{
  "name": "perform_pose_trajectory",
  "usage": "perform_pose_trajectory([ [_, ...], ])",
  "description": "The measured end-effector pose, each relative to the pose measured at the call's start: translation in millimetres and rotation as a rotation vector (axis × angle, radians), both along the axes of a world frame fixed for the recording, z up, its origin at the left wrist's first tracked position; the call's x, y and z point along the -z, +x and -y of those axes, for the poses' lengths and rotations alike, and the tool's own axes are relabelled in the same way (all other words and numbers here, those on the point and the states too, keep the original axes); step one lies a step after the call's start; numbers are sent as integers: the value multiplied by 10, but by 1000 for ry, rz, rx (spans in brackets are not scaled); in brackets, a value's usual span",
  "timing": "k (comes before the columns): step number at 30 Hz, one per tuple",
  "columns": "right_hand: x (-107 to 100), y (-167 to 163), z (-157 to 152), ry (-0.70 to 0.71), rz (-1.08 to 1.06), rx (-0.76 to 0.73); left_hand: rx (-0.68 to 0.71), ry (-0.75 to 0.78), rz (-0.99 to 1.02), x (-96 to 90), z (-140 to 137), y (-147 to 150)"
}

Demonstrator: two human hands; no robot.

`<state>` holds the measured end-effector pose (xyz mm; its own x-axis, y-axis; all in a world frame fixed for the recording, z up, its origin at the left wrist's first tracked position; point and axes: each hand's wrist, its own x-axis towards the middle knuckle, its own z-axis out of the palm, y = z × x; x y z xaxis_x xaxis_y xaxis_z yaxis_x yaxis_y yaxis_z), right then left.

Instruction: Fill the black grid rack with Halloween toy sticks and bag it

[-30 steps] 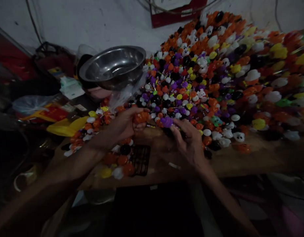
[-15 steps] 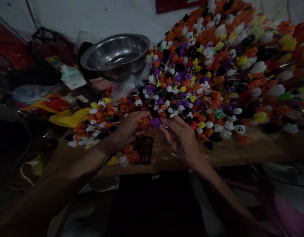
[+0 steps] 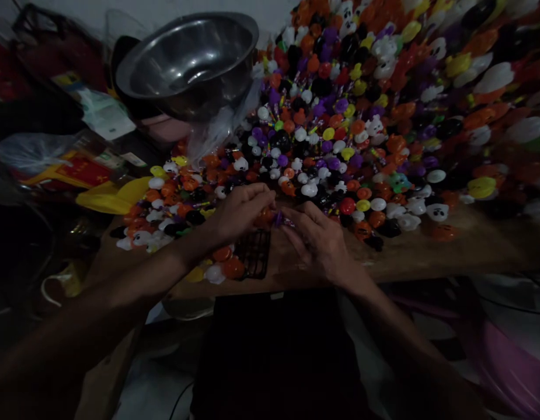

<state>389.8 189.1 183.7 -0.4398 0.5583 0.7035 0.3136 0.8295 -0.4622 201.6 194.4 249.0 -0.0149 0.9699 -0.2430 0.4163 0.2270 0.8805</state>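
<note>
My left hand (image 3: 241, 214) is closed, its fingertips pinching an orange plastic figure piece (image 3: 264, 219), mostly hidden by the fingers. Right beside it, my right hand (image 3: 321, 240) pinches a small purple plastic piece (image 3: 279, 219) with a patterned end running under the fingertips. The orange and purple pieces meet or nearly meet between the two hands; I cannot tell if they are joined. Below my left hand a black grid-like basket (image 3: 256, 262) lies on the wooden table (image 3: 291, 271), beside a few orange, white and yellow pieces (image 3: 231, 268).
A large heap of orange, white, black, purple and yellow plastic figures (image 3: 375, 116) covers the table's back and right. A smaller pile (image 3: 164, 204) lies left. Behind it are a steel basin (image 3: 191, 64), a clear plastic bag (image 3: 212, 137) and a yellow scoop-like object (image 3: 114, 195).
The view has dipped and come closer to the table. My left hand has turned over the orange piece, and less of the purple piece shows between my hands.
</note>
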Motion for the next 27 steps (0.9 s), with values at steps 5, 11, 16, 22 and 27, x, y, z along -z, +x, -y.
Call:
perform_pose_trajectory([
  [5,153,-31,53,-12,25,31,176,340,-232,58,63,-21],
  [11,171,-56,123,-130,-187,-23,267,396,-282,20,117,86],
  [16,162,-64,156,-426,-390,-37,400,599,-412,28,74,150],
  [22,194,38,70,-642,-286,-92,438,328,-480,14,-82,122],
  [27,321,-4,37,-354,184,51,308,4,-417,24,-106,-22],
])
